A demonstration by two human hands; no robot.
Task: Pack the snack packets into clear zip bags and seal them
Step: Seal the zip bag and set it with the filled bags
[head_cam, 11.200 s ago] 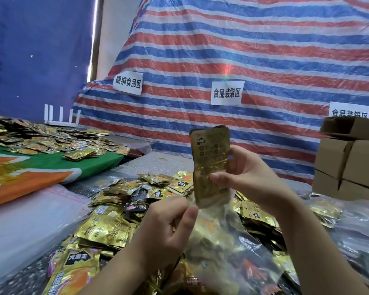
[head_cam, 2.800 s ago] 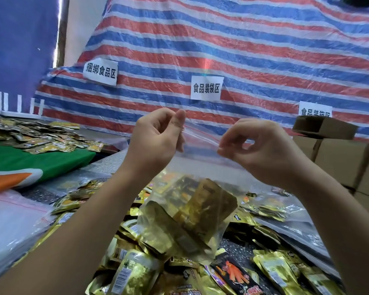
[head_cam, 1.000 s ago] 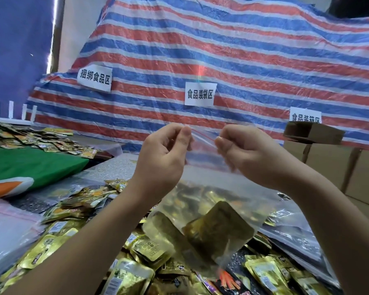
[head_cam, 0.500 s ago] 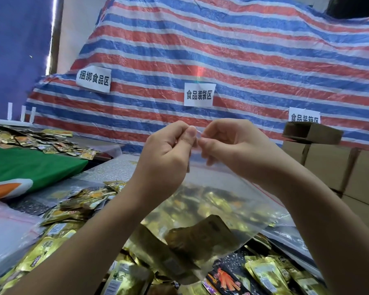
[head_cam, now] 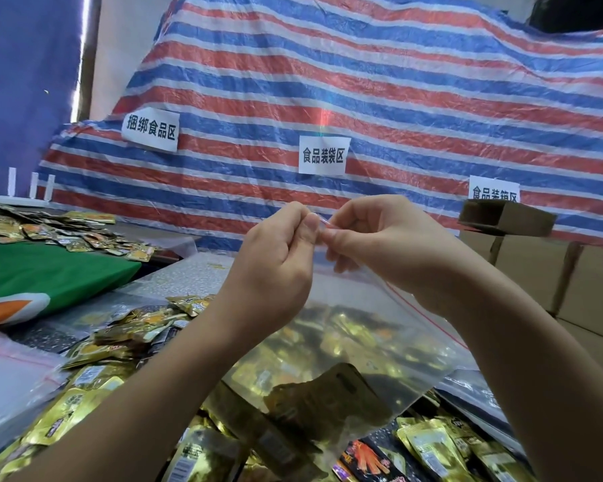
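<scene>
Presently, as I read the head view:
Zip bag: a clear zip bag hangs in the air before the chest, above the table, held up by its top corner; I see a thin red line along its mouth running down to the right.
Bag contents: gold snack packets lie slumped in the bottom of the bag, one with a slot-shaped hang hole near its upper edge.
Left hand: left hand is curled, thumb and forefinger pinching the bag's top edge.
Right hand: right hand is curled too, its fingertips pinching the same edge, touching the left hand's thumb.
Seal: I cannot tell whether the mouth is closed along its length.
Loose stock: more gold packets are heaped on the table under and left of the bag; a dark packet with orange print lies just below the bag.
Surroundings: striped tarp behind with white paper labels; cardboard boxes at right; green cloth at left.
</scene>
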